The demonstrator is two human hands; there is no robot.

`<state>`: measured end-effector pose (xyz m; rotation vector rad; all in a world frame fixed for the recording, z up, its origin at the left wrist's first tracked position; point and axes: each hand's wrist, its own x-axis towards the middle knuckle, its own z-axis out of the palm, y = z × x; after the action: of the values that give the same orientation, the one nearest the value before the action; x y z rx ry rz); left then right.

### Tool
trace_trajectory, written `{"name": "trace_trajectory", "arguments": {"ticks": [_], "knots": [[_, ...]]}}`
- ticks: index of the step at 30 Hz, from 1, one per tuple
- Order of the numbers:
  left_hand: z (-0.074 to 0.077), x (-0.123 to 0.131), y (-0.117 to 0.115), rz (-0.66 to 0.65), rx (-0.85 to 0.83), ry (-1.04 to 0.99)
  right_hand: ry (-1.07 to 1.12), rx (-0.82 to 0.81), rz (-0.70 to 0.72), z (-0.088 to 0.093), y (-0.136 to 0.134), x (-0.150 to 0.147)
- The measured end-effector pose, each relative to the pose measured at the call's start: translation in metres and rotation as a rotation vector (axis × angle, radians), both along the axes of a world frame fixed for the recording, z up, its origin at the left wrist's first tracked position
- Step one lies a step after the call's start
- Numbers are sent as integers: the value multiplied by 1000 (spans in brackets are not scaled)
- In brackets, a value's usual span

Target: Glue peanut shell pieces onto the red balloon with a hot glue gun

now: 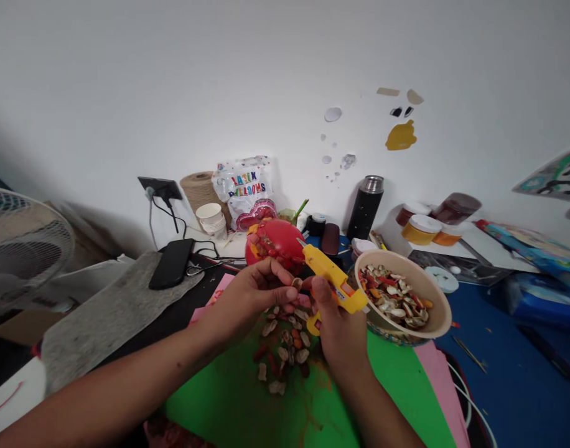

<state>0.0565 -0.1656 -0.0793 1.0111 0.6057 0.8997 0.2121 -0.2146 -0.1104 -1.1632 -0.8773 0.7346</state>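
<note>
Left hand (259, 287) pinches shell (297, 284), just in front of balloon (275, 241). Right hand (338, 323) closed round glue gun (334, 277), nozzle by balloon's right side. Likely best: small glue dot, fingertips clear of nozzle, hot tip off balloon skin. Bowl (441, 311) right of balloon.

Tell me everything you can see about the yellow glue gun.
The glue gun is yellow plastic with an orange side patch and a pale nozzle. The right hand grips its handle, holding it tilted over the green sheet, nozzle aimed up-left at the red balloon; contact there is unclear. The left hand pinches a small piece just beside it.
</note>
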Motion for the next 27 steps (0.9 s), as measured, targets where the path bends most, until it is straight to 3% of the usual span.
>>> {"name": "trace_trajectory", "arguments": {"ticks": [6, 11, 15, 22, 27], "knots": [[-10, 1, 0, -43, -68, 39, -16, 1, 90, 11, 0, -1], [-13, 0, 0, -76, -159, -11, 24, -60, 41, 22, 0, 3], [-12, 2, -2, -88, -146, -53, 33, -125, 44, 17, 1, 5], [-8, 1, -4, -43, 19, -7, 44, -115, 7, -1, 3, 4], [-9, -2, -3, -61, 49, 10, 8, -120, -20, -6, 3, 5]]}}
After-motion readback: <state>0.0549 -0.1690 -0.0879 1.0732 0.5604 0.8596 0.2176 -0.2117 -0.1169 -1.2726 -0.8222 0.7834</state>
